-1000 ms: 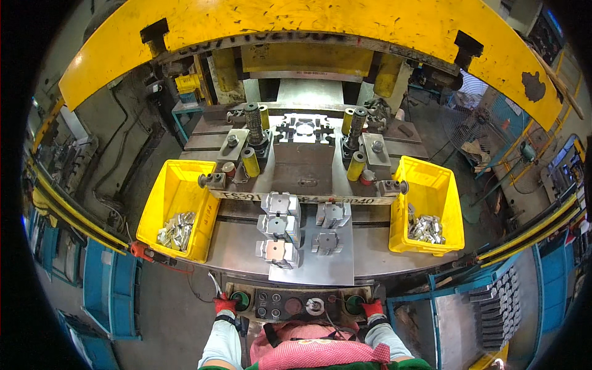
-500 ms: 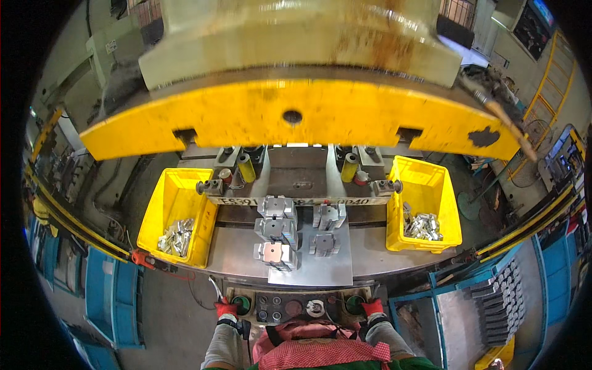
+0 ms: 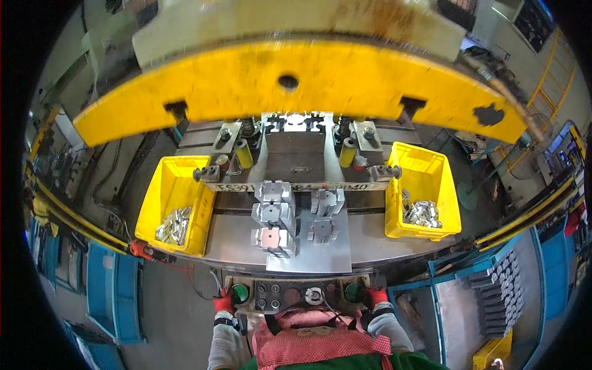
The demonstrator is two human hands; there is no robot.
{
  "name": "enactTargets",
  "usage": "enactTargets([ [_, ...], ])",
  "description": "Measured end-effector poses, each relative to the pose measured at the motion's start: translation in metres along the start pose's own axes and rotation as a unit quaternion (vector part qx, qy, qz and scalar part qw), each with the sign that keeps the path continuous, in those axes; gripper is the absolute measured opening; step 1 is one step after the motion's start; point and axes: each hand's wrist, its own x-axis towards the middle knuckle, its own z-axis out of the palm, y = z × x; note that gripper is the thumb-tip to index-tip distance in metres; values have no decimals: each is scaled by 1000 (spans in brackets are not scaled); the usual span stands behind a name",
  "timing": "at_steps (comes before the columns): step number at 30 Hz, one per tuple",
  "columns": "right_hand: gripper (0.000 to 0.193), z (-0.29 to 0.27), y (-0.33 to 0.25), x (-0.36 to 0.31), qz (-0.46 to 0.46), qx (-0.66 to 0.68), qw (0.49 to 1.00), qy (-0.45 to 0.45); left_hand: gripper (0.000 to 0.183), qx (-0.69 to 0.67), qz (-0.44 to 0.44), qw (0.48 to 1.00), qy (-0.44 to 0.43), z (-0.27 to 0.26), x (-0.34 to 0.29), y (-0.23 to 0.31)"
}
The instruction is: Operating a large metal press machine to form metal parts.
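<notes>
My left hand, in a red glove, is at the left end of a control panel, beside a green palm button. At the other end, my right hand, also red-gloved, is beside a second green button. Both hands look small and their fingers do not show clearly. Nothing held can be made out in either. Beyond the panel, several stacks of stamped metal parts stand on a metal sheet. Further back, below the yellow press ram, bright cut metal shows at the die.
Yellow bins holding small metal pieces stand on the press table, one left and one right. Blue racks are at the left. A blue-framed table at the right carries rows of parts.
The yellow ram has risen, uncovering more of the die and the bright metal there. My hands have shifted slightly outward from the green buttons. The whole view has tilted a little.
</notes>
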Motion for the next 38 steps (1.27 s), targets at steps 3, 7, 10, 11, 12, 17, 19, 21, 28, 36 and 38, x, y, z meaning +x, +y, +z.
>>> enactTargets([
  [3,29,-40,-10,-3,283,274,885,248,34,-126,83,988,33,-35,-25,6],
  [7,59,-145,-79,-15,115,463,756,448,25,-109,358,918,132,-69,-74,89],
  [10,51,-200,-178,-7,11,427,837,343,34,-256,396,881,-33,-40,-111,199],
  [11,44,-211,-212,1,-9,471,844,257,37,-179,389,901,-76,-25,-120,243],
  [12,41,-211,-254,24,-96,484,841,221,40,-151,335,916,-161,-7,-134,273],
  [17,44,-197,-409,99,-362,275,889,56,32,77,417,821,-381,132,-179,385],
  [19,47,-184,-454,133,-344,241,908,-1,37,171,439,817,-331,181,-184,399],
  [21,48,-172,-484,163,-298,184,936,-4,43,228,420,824,-304,219,-175,412],
  [28,52,-182,-477,162,-335,275,893,120,38,60,485,826,-280,221,-158,408],
  [36,58,-226,-265,30,-162,408,884,159,49,170,375,900,-145,-11,-61,301],
  [38,58,-220,-221,34,-161,324,905,222,53,50,402,845,-349,-27,-8,291],
])
